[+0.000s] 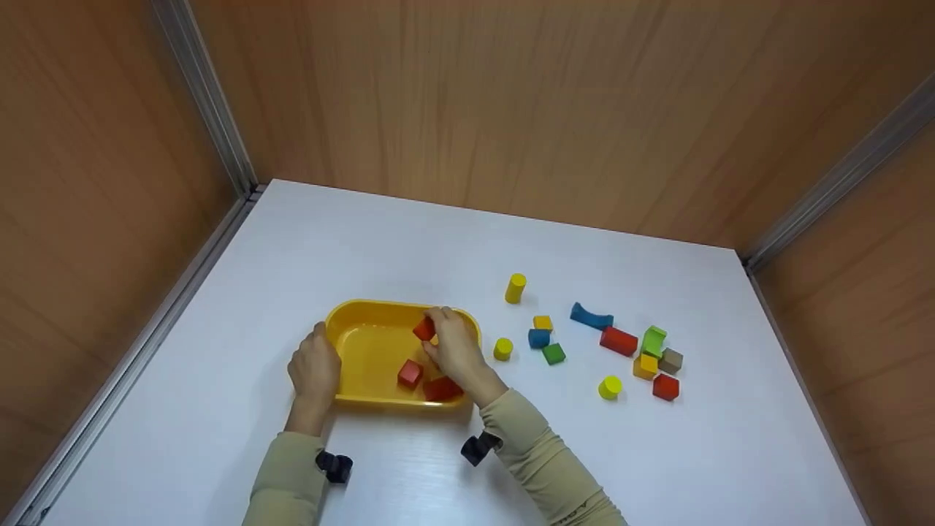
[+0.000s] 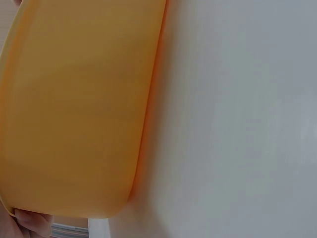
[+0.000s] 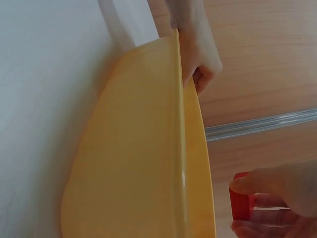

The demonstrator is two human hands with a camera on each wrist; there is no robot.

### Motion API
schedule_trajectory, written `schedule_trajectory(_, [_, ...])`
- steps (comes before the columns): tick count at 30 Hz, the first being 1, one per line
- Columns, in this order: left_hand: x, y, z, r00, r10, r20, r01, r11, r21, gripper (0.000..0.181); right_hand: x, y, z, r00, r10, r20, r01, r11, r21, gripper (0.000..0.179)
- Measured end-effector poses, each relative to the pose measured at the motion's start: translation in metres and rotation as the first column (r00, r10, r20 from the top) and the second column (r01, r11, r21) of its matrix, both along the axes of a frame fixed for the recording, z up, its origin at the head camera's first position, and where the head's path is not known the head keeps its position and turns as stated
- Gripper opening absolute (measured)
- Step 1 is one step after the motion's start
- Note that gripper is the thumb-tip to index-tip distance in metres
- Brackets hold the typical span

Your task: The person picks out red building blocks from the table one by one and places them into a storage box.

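Note:
A yellow plastic tray [image 1: 374, 352] sits on the white table, its side wall [image 2: 74, 114] filling much of the left wrist view. My left hand [image 1: 315, 367] grips the tray's left rim. Over the tray's right half, my right hand [image 1: 458, 354] pinches a red block [image 1: 424, 329] between thumb and fingers. The right wrist view shows this red block [image 3: 239, 202] held higher than the rim. Inside the tray lie a red cube [image 1: 410, 373] and another red block [image 1: 441, 389], the latter partly hidden by the right hand.
Right of the tray stand yellow cylinders [image 1: 516, 289] and a small group with a blue block [image 1: 539, 338] and a green cube [image 1: 554, 354]. Farther right lie a blue arch [image 1: 592, 316], a red block [image 1: 619, 341] and several others. Wooden walls [image 1: 467, 109] enclose the table.

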State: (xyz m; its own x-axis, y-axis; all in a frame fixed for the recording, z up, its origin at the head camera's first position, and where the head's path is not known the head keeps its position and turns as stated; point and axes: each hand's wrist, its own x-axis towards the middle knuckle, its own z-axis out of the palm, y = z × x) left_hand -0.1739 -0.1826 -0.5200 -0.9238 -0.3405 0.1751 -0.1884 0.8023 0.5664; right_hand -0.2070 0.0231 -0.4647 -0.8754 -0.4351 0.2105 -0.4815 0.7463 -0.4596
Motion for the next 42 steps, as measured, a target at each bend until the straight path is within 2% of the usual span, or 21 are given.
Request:
schedule_trajectory(9, [-0.001, -0.001, -0.001, 0.999, 0.017, 0.044, -0.017, 1.0, 0.005, 0.028, -0.006, -0.018, -0.008, 0.993, -0.007, 0.115, 0.002, 0.999, 0.047, 0.041])
schedule_trajectory(15, [-0.002, -0.001, 0.0, 0.998, 0.021, 0.06, -0.022, 1.0, 0.007, 0.027, -0.01, -0.028, -0.014, 0.988, -0.02, 0.155, 0.004, 0.994, 0.108, 0.031])
schedule_trajectory(22, [-0.002, -0.001, -0.001, 0.998, 0.023, 0.056, -0.024, 1.0, 0.002, 0.026, -0.016, -0.035, -0.024, 0.992, -0.024, 0.122, -0.003, 0.976, 0.217, 0.025])
schedule_trajectory(31, [-0.001, -0.001, -0.002, 1.0, 0.0, 0.005, 0.0, 1.0, -0.018, 0.026, -0.02, -0.036, -0.034, 0.998, 0.022, 0.053, -0.035, 0.967, 0.254, 0.012])
schedule_trajectory(36, [-0.002, -0.001, -0.003, 1.0, 0.003, 0.014, -0.003, 1.0, -0.016, 0.027, -0.023, -0.038, -0.037, 0.996, 0.045, 0.081, -0.065, 0.963, 0.261, 0.005])
schedule_trajectory(42, [-0.003, -0.001, -0.005, 1.0, 0.01, 0.02, -0.009, 1.0, -0.006, 0.027, -0.026, -0.039, -0.042, 0.993, 0.078, 0.091, -0.102, 0.951, 0.291, 0.007])
